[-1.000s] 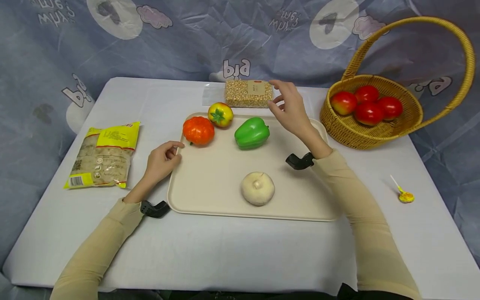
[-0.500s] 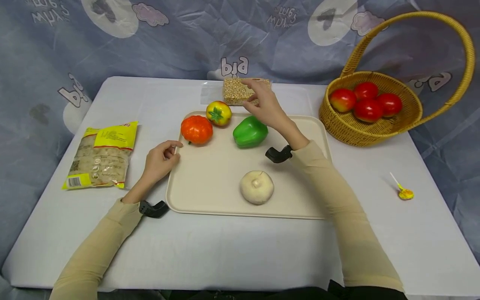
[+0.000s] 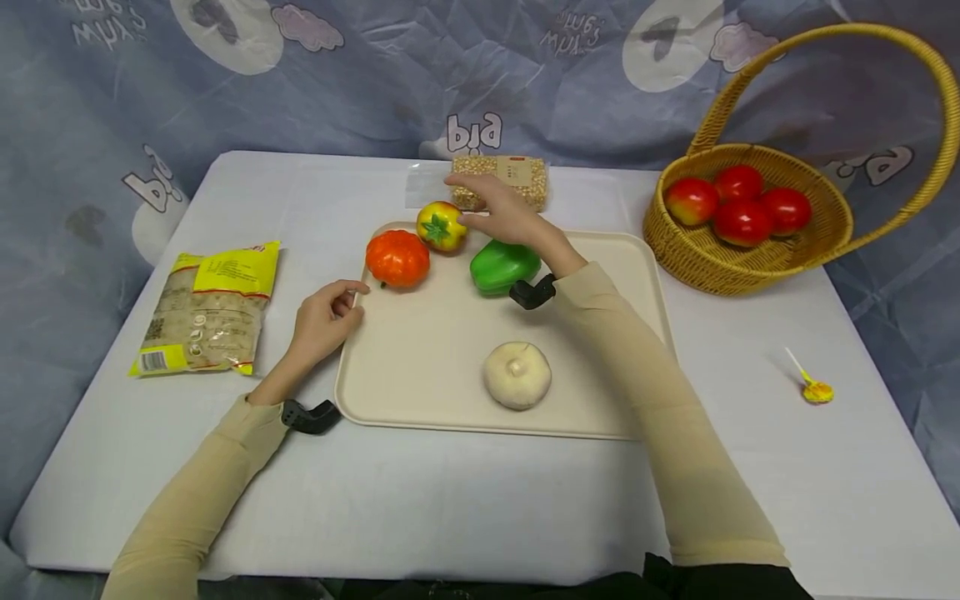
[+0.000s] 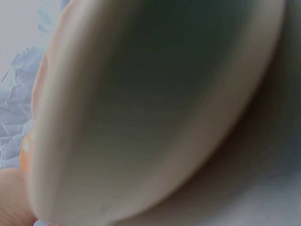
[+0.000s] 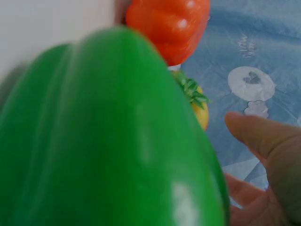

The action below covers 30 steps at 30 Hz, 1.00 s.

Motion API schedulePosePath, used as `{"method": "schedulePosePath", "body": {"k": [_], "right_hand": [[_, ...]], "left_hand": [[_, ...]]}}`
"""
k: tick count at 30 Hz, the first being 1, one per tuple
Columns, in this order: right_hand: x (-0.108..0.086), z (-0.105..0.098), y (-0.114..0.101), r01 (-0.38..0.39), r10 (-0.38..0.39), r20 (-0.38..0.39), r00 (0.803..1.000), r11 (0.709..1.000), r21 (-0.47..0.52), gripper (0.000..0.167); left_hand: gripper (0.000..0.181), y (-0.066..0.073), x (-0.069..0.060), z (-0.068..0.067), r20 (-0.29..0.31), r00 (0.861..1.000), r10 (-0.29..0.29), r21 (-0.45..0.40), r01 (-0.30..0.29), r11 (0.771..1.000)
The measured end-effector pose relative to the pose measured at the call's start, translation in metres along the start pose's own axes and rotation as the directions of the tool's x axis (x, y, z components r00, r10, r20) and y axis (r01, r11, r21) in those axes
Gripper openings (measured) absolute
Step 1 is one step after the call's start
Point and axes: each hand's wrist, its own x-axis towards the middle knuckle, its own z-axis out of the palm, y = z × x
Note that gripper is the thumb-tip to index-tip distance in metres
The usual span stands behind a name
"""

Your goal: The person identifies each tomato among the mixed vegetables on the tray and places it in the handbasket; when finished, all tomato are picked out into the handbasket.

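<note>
My left hand (image 3: 327, 323) rests at the left rim of a beige tray (image 3: 420, 375), its fingers loosely bent at the edge. Fingers spread apart, my right hand (image 3: 501, 210) hangs above the back of the tray. Its thumb and fingers stand close to a yellow fruit with a green leafy top (image 3: 441, 227); contact cannot be made out. Under the right wrist lies a green bell pepper (image 3: 501, 268), which fills much of the right wrist view. A shiny orange-red ribbed vegetable (image 3: 397, 260) sits at the tray's back left corner. Towards the front lies a whitish round vegetable (image 3: 517, 376).
Behind the tray is a clear bag of yellow kernels (image 3: 531, 181). A wicker basket (image 3: 693, 262) with several red fruits (image 3: 742, 222) stands at the back right. To the left lies a yellow printed bag (image 3: 206, 310); a lollipop (image 3: 816, 392) lies on the right.
My right hand has swept left from beside the kernel bag's right end, over the green pepper, to near the yellow fruit. The left hand has stayed at the tray's rim.
</note>
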Motion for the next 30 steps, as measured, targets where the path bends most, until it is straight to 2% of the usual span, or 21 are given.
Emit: {"method": "schedulePosePath", "body": {"k": [6,10,19,24,30], "right_hand": [[0.014,0.002,0.0,0.035,-0.03,0.154,0.988,0.999,-0.031,0.062],[0.02,0.006,-0.001,0.035,-0.023,0.209,0.978,0.998,-0.052,0.068],[0.022,0.012,-0.002,0.022,-0.002,0.222,0.975,0.996,-0.085,0.073],[0.023,0.016,-0.002,0.045,-0.011,0.241,0.971,0.99,-0.133,0.067],[0.022,0.018,-0.005,0.023,0.016,0.225,0.974,0.985,-0.17,0.06]], "left_hand": [[0.024,0.001,0.001,-0.001,0.002,1.0,-0.009,-0.001,0.009,1.0],[0.025,0.002,0.001,-0.001,0.004,1.0,-0.013,0.0,0.013,1.0],[0.025,0.0,0.001,0.0,0.005,1.0,-0.006,0.001,0.006,1.0],[0.025,0.001,0.001,0.0,0.008,1.0,-0.008,0.003,0.008,1.0],[0.025,0.001,0.001,0.0,0.009,1.0,-0.014,0.004,0.014,1.0]]}}
